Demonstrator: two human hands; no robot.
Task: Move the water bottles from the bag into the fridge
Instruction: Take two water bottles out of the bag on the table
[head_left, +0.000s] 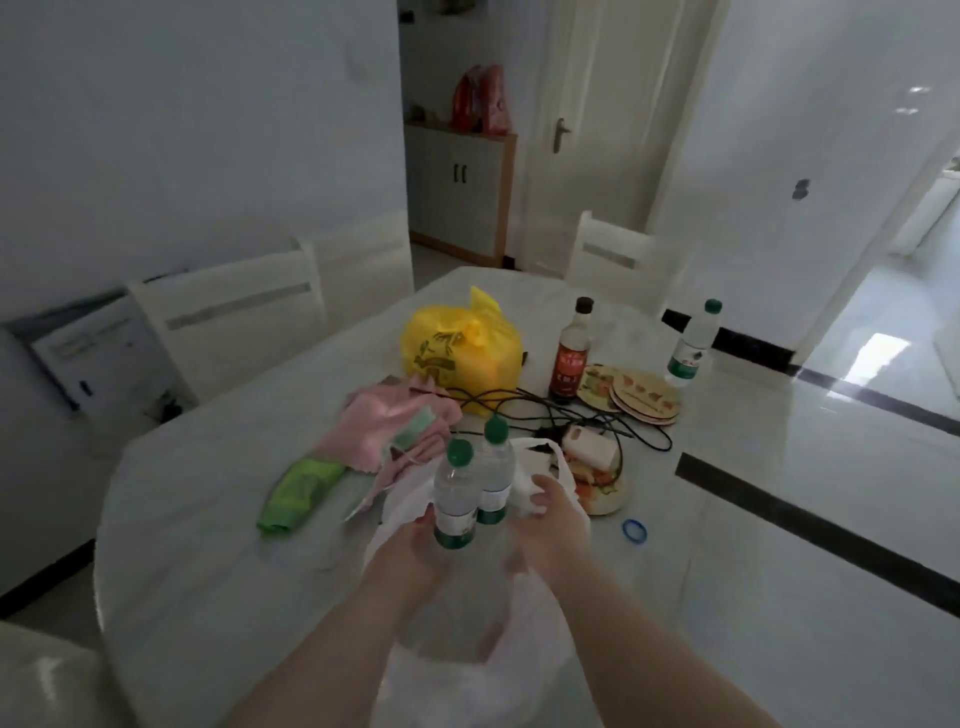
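Two clear plastic water bottles (456, 493) with green caps stand over the white plastic bag (524, 623) on the pale marble bench (208, 519), the left hand (410, 545) gripping them low and the right hand (556, 514) pinching the bag's rim, where clinging film could drag one loose.

The water bottles (457, 499) are clear with green caps and green-and-white labels; the white bag (524, 623) is translucent. On the pale table (208, 519), the yellow bag (462, 353) bears brown print; pink cloth (384, 426) and green cloth (301, 493) lie near its left edge.
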